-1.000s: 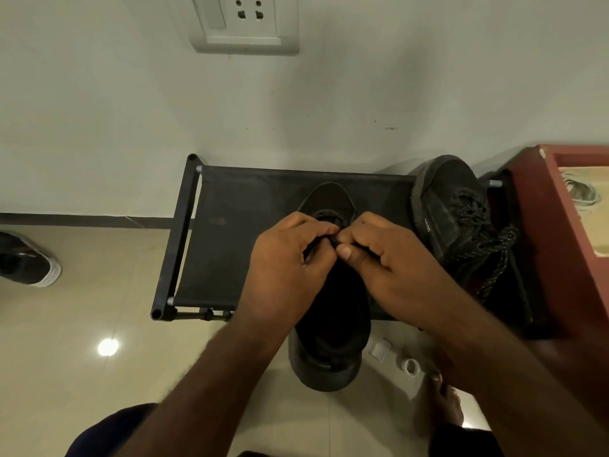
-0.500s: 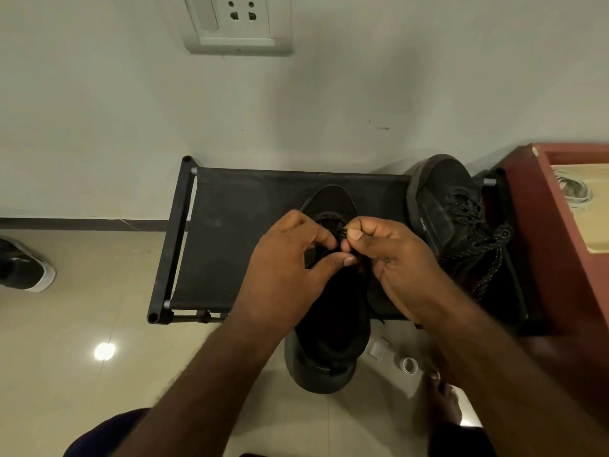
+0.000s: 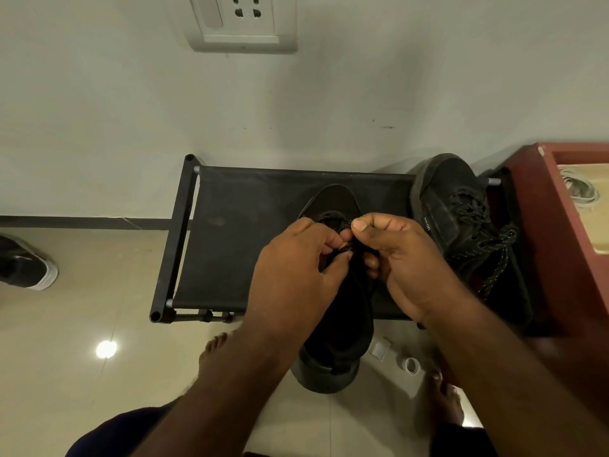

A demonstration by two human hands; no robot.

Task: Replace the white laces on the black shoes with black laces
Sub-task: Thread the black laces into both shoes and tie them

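Head camera looks down (close) at shoe (image 3: pixel 333 201).

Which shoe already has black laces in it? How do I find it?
Find the black fabric rack against the white wall and go to its right end, next to the red cabinet. The black shoe there leans with its toe toward the wall. Unlike the middle shoe, nobody touches it, and its speckled black laces hang loose.

1. A short white marking, seemingly a brand word, is printed on the side wall of the black lace-up shoe (image 3: pixel 441 196) at the far right corner of the black fabric-topped bench (image 3: pixel 237 245) (its letters are too small and blurred to make out).
2. No other text, label or number is legible.
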